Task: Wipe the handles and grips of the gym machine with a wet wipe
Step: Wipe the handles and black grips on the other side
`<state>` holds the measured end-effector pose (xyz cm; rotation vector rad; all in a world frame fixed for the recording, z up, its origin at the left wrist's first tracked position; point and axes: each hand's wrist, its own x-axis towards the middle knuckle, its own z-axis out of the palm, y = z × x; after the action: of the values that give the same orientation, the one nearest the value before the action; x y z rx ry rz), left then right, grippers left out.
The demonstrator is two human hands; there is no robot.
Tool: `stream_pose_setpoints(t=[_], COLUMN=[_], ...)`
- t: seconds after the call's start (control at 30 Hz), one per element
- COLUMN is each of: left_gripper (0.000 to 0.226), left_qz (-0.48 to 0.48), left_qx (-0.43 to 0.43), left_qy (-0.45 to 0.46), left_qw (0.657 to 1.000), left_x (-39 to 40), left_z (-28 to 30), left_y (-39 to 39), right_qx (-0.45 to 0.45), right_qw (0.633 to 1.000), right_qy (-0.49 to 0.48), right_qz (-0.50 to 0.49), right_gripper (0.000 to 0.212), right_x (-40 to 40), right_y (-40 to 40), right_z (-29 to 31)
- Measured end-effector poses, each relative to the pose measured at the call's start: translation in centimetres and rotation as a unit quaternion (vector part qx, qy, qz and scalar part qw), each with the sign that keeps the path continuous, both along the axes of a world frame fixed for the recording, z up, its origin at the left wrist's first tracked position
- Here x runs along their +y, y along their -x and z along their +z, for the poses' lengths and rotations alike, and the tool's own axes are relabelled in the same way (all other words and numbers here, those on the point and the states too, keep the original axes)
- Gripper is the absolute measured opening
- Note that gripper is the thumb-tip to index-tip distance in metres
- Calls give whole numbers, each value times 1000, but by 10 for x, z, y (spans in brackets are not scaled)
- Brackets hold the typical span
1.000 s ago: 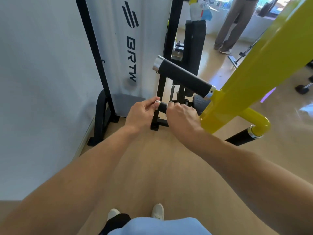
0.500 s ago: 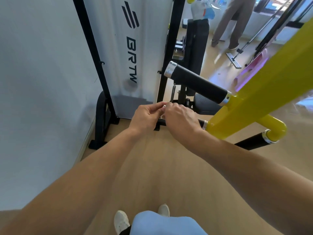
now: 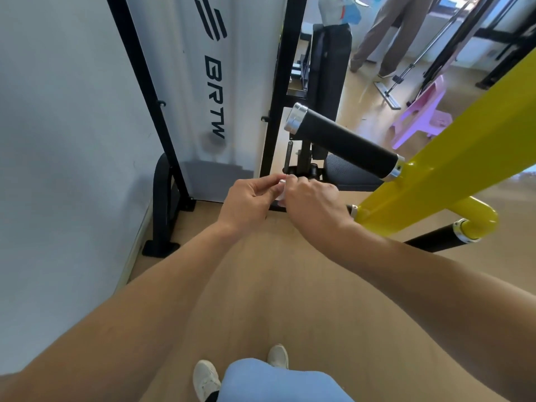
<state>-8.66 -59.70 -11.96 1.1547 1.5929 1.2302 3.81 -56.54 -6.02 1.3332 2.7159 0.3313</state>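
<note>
The gym machine's yellow arm (image 3: 452,169) carries a long black foam grip (image 3: 342,143) with silver end caps. Below that grip, my right hand (image 3: 313,204) is closed over a shorter lower handle, of which only the silver collar (image 3: 353,210) shows. My left hand (image 3: 249,198) meets it fingertip to fingertip and pinches a small white wet wipe (image 3: 281,189) at the handle's free end. Most of the wipe is hidden between the fingers. A third black grip (image 3: 435,237) sticks out from the yellow elbow at the lower right.
A white shroud marked BRTW in a black frame (image 3: 214,91) stands against the wall on the left. The black seat pad (image 3: 348,175) and back pad (image 3: 330,62) lie behind the hands. Farther back are a person's legs (image 3: 388,36), a pink stool (image 3: 420,114) and a floor mop.
Both hands stay together at the lower handle while the view shifts, so the yellow arm sits farther right. A white bit of wipe now shows between the fingertips.
</note>
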Motion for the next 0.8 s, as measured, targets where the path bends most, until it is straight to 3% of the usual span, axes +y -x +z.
stream_pose_setpoints(t=[0.17, 0.23, 0.47, 0.53, 0.6, 0.63, 0.73, 0.8], left_gripper=[31, 32, 34, 33, 33, 33, 32, 32], left_qz=[-8, -4, 0, -1, -10, -11, -1, 4], left_qx=[-32, -33, -39, -39, -37, -38, -41, -33], left_qy=[12, 7, 5, 7, 11, 12, 8, 8], left_qw=[999, 999, 999, 999, 999, 999, 999, 999], left_x=[1, 0, 2, 0, -2, -3, -5, -5], left_z=[-1, -3, -2, -1, -2, -2, -3, -1], left_y=[0, -3, 0, 3, 3, 2, -3, -4], right_qx=[-150, -167, 30, -3, -65, -83, -58, 0], right_qw=[987, 984, 998, 998, 992, 988, 995, 997], right_qy=[-13, -23, 12, 35, 80, 94, 29, 4], right_qz=[-59, -62, -47, -49, -79, -91, -79, -73], right_gripper=[24, 23, 26, 46, 90, 100, 60, 44], right_x=[-8, -12, -1, -6, -11, -14, -19, -16], right_y=[-39, -43, -11, -21, -35, -40, -44, -35], right_z=[21, 23, -7, -11, -6, -4, -7, -7])
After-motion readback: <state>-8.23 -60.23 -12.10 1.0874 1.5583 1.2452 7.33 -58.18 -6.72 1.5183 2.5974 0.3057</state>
